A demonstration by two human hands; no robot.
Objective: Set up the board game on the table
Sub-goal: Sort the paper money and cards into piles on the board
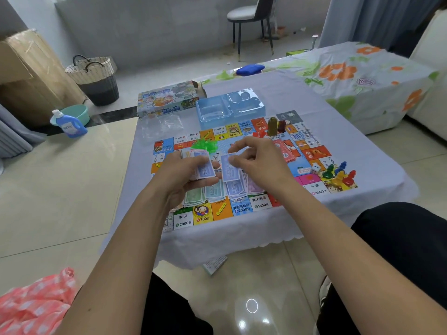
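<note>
Pinching one blue banknote [228, 166] between thumb and curled fingers [238, 158], our right hand [256, 160] hovers over the game board [242, 209]. Our left hand [183, 175] grips a stack of notes [205, 169], fingers curled underneath. Sorted money piles [217, 192] lie at 6 o'clock, pawns [338, 175] at 3 o'clock on the worktop [362, 141].

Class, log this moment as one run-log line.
left hand: holds blue paper-note stack | right hand: pinches single blue note | colourful game board: unfolded

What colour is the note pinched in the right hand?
Blue-violet note, right hand; head view.
</note>
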